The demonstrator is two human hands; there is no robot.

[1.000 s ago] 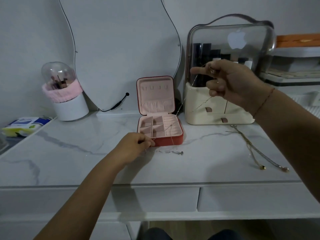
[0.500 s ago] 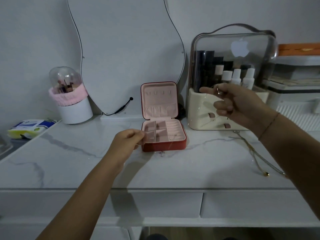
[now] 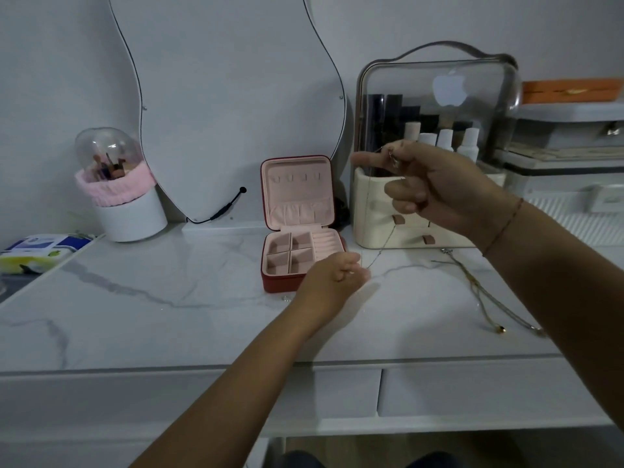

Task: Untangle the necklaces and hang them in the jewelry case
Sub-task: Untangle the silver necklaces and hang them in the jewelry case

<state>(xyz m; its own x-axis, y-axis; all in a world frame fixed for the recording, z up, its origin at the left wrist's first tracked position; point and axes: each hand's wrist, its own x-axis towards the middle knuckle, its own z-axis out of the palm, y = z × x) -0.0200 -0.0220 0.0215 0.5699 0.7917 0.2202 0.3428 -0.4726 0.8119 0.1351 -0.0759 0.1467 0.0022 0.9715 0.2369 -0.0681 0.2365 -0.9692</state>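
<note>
two hands are raised over the white marbled counter (image 3: pixel 169 315) with one thin necklace (image 3: pixel 366 214) strung between them. the right hand (image 3: pixel 435 187) is lifted in front of the clear-lidded cosmetic organiser (image 3: pixel 374 228) at the back right of the counter; its index finger points left, the thumb pinches the top of the chain against it near a small clasp, and the other fingers are curled in. from there the chain drops in two fine strands to the left hand (image 3: pixel 332 273), which hovers low over the counter just beside the front right corner of the jewelry case (image 3: pixel 280 283), fingers curled together and pinching the lower end; the exact grip is too small to make out. the case stands open near the middle of the counter, toward the back edge, its pink lid (image 3: pixel 297 190) upright with a row of small hooks along the top. a second bunch of gold necklaces (image 3: pixel 479 288) lies loose on the counter to the right, trailing from the organiser's foot toward the front right edge. a wavy mirror (image 3: pixel 229 96) leans on the wall behind the case, a domed brush holder (image 3: pixel 114 184) stands at the back left, and a tissue pack (image 3: pixel 37 251) lies past the left edge.
</note>
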